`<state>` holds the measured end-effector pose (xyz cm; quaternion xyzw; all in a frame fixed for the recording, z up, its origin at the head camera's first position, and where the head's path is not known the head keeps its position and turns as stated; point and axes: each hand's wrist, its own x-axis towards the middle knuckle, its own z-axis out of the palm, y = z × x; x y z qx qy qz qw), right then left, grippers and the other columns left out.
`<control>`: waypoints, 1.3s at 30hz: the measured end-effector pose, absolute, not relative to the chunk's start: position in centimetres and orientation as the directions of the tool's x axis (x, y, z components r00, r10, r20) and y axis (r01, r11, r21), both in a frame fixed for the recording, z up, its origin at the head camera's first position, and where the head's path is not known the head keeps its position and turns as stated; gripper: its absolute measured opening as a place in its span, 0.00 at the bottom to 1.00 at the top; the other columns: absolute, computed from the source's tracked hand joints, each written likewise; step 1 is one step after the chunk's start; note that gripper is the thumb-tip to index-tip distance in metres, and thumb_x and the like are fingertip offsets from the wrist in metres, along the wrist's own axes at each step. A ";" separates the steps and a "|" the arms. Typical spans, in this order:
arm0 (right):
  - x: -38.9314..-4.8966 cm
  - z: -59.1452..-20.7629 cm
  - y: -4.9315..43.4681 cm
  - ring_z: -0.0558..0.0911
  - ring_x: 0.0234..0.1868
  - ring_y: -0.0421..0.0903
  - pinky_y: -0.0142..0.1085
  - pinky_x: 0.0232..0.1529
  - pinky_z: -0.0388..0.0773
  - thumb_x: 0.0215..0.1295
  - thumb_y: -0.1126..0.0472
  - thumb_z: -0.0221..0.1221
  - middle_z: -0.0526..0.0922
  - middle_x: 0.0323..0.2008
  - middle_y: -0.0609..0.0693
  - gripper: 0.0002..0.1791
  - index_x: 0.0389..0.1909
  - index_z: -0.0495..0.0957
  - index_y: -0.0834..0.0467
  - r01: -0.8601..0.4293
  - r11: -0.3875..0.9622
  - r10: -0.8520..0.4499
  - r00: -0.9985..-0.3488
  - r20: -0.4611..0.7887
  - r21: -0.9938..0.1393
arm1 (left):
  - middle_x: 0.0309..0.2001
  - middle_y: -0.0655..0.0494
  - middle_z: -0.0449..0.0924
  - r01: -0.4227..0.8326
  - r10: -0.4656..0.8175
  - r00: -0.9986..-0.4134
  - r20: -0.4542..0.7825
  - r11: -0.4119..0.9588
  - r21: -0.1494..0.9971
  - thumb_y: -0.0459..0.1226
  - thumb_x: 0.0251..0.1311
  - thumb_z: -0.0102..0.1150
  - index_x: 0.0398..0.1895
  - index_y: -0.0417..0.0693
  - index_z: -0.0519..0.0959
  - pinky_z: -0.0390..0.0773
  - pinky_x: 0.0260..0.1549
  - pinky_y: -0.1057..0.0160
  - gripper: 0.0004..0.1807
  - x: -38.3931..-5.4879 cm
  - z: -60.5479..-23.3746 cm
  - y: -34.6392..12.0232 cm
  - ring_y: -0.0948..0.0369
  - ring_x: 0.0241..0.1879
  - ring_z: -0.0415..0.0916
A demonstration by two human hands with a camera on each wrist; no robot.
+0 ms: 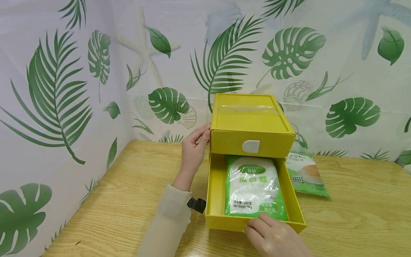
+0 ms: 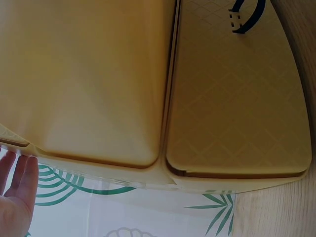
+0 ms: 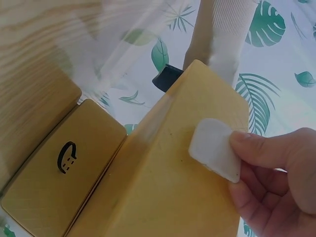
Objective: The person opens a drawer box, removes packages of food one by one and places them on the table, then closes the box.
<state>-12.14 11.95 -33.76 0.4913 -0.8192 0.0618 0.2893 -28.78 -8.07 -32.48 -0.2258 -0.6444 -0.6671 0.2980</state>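
A yellow two-tier drawer box (image 1: 247,121) stands on the table, its lower drawer (image 1: 221,222) pulled out toward me. Inside that drawer lies a white and green bag of sugar (image 1: 252,189), face up. At the drawer's front, my right hand (image 1: 273,237) pinches the white pull tab (image 3: 215,148) between thumb and fingers, as the right wrist view shows. My left hand (image 1: 194,146) rests its fingertips against the left side of the upper tier. Fingers (image 2: 29,173) lie straight along the box edge in the left wrist view. The upper drawer is pushed in.
A green and white starch bag (image 1: 308,175) lies to the right of the box, partly behind it. Clear tape (image 1: 247,109) crosses the box top. Behind the wooden table (image 1: 128,200) hangs a leaf-print cloth (image 1: 179,71), which also runs along the left side.
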 end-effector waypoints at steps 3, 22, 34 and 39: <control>-12.1 -33.7 11.9 0.69 0.26 0.37 0.23 0.25 0.70 0.60 0.39 0.48 0.75 0.26 0.43 0.23 0.25 0.76 0.55 -0.837 0.515 -0.770 -0.357 0.529 0.184 | 0.48 0.39 0.74 0.694 -0.104 -0.715 0.692 0.020 0.720 0.31 0.59 0.51 0.45 0.30 0.76 0.76 0.39 0.63 0.14 -28.8 -32.5 -8.1 0.58 0.49 0.72; -12.1 -32.9 11.5 0.73 0.25 0.40 0.26 0.24 0.73 0.70 0.57 0.38 0.75 0.23 0.45 0.22 0.22 0.76 0.58 -0.855 0.496 -0.642 -0.246 0.726 0.149 | 0.48 0.40 0.74 0.677 -0.103 -0.732 0.674 0.004 0.736 0.31 0.60 0.51 0.46 0.30 0.75 0.76 0.40 0.64 0.14 -28.7 -32.5 -8.0 0.58 0.49 0.71; -13.0 -31.6 11.6 0.72 0.22 0.43 0.30 0.24 0.73 0.67 0.60 0.42 0.75 0.22 0.47 0.21 0.19 0.76 0.61 -0.833 0.508 -0.564 -0.128 0.816 0.220 | 0.48 0.44 0.75 0.665 -0.109 -0.742 0.662 0.011 0.747 0.31 0.59 0.51 0.45 0.31 0.76 0.76 0.39 0.64 0.13 -28.6 -32.4 -8.0 0.57 0.49 0.72; -13.6 -31.4 11.9 0.74 0.24 0.44 0.31 0.25 0.74 0.68 0.57 0.42 0.76 0.22 0.48 0.21 0.21 0.77 0.61 -0.818 0.544 -0.538 -0.168 0.826 0.188 | 0.49 0.44 0.75 0.669 -0.103 -0.737 0.668 0.020 0.743 0.32 0.60 0.51 0.46 0.32 0.76 0.76 0.39 0.62 0.14 -28.6 -32.5 -8.0 0.58 0.49 0.72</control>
